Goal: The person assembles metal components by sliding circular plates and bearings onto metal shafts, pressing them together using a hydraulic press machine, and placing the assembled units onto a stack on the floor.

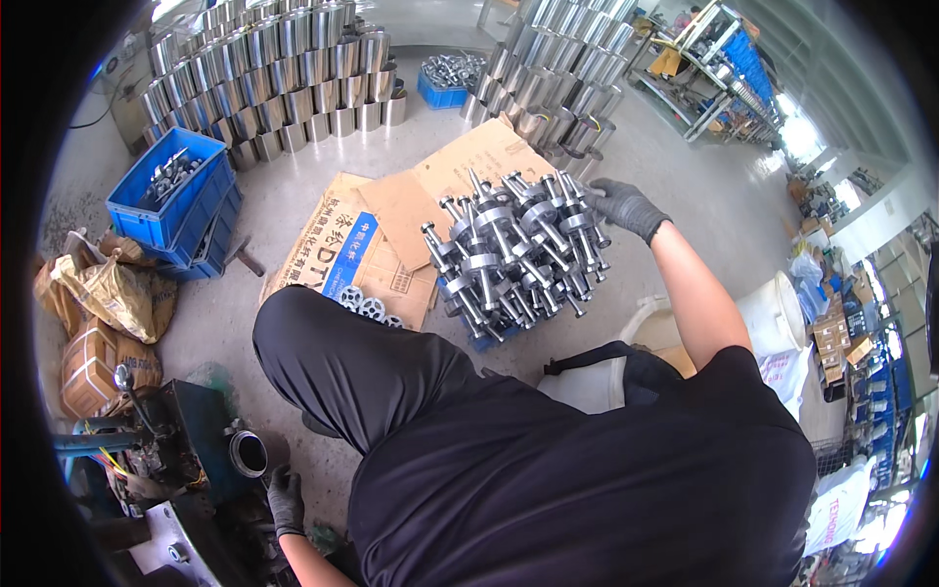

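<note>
My right hand [631,207], in a dark grey glove, reaches to the far right edge of a heap of metal shafts [518,256]. Its fingers bend in around the end of one shaft there. Each shaft is a shiny steel rod with a thick grey disc on it. Down at the lower left, my left hand [286,504], gloved the same way, rests beside a dark machine [191,430]. Just above its fingers is a round metal cylinder [251,454] with a hollow mouth. Whether those fingers grip anything is hidden.
Flattened cardboard [391,210] lies on the floor with spoked metal discs [370,309] near my knee. Blue crates [201,210] of metal parts stand left, above paper-wrapped boxes [93,377]. Steel cylinders [284,73] are stacked behind. White buckets [778,311] stand at right.
</note>
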